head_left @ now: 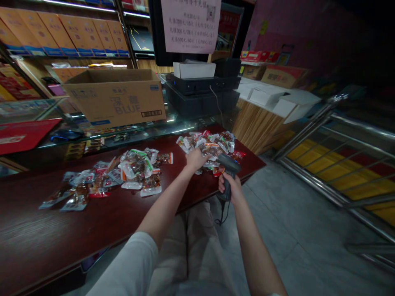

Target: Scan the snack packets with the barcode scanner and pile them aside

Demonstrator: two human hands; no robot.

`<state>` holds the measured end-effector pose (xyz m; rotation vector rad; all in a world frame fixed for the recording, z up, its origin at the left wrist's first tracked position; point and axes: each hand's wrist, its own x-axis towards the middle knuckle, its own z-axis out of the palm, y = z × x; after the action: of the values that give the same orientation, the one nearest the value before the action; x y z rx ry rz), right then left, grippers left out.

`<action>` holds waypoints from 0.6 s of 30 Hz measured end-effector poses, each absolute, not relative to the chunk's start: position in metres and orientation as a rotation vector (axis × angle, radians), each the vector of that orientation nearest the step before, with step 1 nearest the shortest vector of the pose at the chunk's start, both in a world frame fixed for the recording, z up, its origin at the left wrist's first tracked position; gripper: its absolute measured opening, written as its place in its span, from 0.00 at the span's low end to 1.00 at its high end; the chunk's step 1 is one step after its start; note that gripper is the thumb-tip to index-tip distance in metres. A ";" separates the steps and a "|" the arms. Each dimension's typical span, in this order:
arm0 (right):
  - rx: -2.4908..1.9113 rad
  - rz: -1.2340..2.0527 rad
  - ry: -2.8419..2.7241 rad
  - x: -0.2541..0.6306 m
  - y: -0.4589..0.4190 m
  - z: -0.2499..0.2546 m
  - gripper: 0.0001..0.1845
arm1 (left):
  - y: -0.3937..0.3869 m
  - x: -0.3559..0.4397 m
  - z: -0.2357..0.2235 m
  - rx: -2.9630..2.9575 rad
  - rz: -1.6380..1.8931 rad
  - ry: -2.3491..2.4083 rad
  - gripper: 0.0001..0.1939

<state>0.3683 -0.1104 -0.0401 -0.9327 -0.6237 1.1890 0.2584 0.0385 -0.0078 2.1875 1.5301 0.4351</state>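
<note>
In my right hand [232, 186] is a dark barcode scanner [228, 164], its head pointing toward the right-hand pile and its cord hanging below the table edge. My left hand [196, 159] reaches to the near side of that pile of snack packets [212, 142], fingers closed on a snack packet, partly hidden by the hand. These packets are small, clear and shiny, with brown contents and white, red or green trim. Farther left lie another heap of similar packets [137, 166] and a looser group of packets [78, 189].
The dark red table [117, 218] runs along my front. Behind it stand an open cardboard box [117, 100] on a glass counter, a monitor with a paper sign [191, 24], and a black cash drawer [200, 100]. A metal railing [324, 193] is at right.
</note>
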 end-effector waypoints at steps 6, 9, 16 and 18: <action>-0.942 1.134 -0.598 0.371 -0.108 -0.052 0.20 | 0.043 0.263 -0.016 2.070 0.478 1.555 0.33; -0.932 1.134 -0.592 0.370 -0.111 -0.055 0.20 | 0.043 0.260 -0.017 2.009 0.506 1.508 0.28; -0.938 1.157 -0.615 0.363 -0.119 -0.050 0.18 | 0.032 0.220 -0.018 1.755 0.911 0.977 0.27; -0.944 1.178 -0.629 0.359 -0.120 -0.047 0.17 | 0.028 0.198 -0.016 1.742 0.924 0.918 0.28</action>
<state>0.3589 -0.1197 -0.0469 -0.9437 -0.6292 1.1778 0.1975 0.0280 -0.0160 1.7424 0.9179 0.9244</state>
